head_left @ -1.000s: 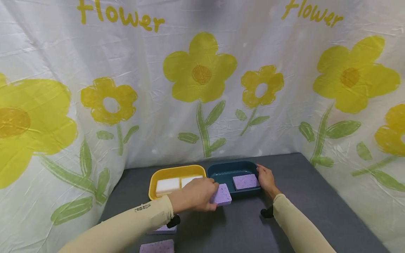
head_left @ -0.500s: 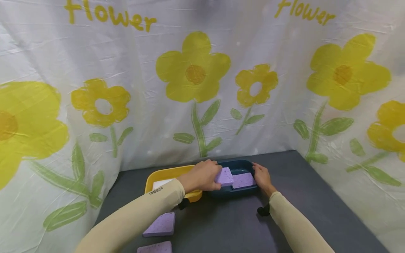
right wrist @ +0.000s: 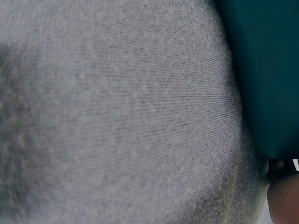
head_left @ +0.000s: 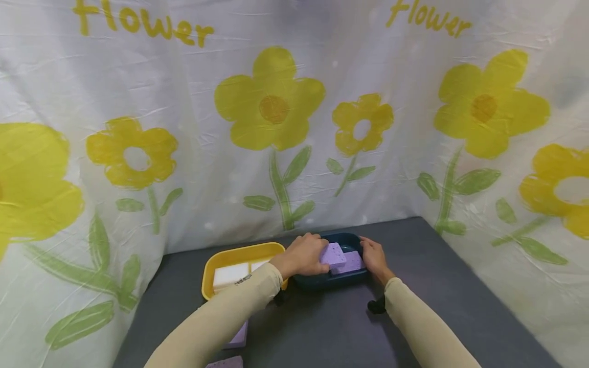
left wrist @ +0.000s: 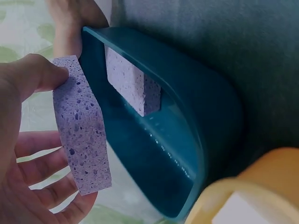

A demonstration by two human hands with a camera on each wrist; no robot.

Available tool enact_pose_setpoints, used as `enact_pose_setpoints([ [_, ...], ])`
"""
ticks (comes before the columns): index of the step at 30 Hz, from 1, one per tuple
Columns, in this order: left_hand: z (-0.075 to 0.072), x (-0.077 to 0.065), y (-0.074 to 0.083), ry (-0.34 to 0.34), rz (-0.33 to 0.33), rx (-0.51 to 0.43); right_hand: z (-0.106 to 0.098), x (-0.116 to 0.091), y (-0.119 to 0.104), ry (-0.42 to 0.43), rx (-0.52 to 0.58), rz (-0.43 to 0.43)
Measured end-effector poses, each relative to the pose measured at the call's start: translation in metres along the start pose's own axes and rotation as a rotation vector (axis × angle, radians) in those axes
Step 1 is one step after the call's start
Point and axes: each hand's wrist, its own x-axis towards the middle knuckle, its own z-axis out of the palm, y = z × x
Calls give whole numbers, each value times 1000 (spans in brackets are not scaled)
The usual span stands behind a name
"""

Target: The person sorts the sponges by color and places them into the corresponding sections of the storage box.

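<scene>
My left hand (head_left: 303, 254) pinches a purple speckled sponge (head_left: 334, 255) between thumb and fingers, over the dark teal container (head_left: 317, 282). In the left wrist view this sponge (left wrist: 81, 126) stands on its narrow side across the hand, beside the container's opening. Another purple sponge (left wrist: 128, 81) lies inside the container, toward its right end; the held one partly overlaps it in the head view. My right hand (head_left: 375, 258) grips the container's right end at the rim. The right wrist view shows mostly the grey cloth, with the container's wall (right wrist: 266, 70) at the right edge.
A yellow container (head_left: 208, 281) with white sponges (head_left: 231, 275) stands left of the teal one, partly behind my left forearm. Two more purple sponges, one at the front edge (head_left: 228, 363), lie on the dark grey table (head_left: 322, 327). A flower-printed curtain (head_left: 193, 204) hangs behind.
My left hand has carried the purple sponge rightward from in front of the containers to over the teal one. The right hand keeps its hold at the rim. The head view has shifted slightly.
</scene>
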Motion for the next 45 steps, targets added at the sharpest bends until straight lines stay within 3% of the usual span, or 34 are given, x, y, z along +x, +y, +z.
enact_pose_setpoints([
  [15,31,29,9,38,-65,-125,0,0,3,-7,3,2],
  [29,60,54,22,33,-102,-129,1,1,2,18,28,14],
  [35,70,61,27,30,-122,-153,3,1,1,66,34,11],
  [45,74,65,29,20,-129,-173,3,5,9,62,58,10],
])
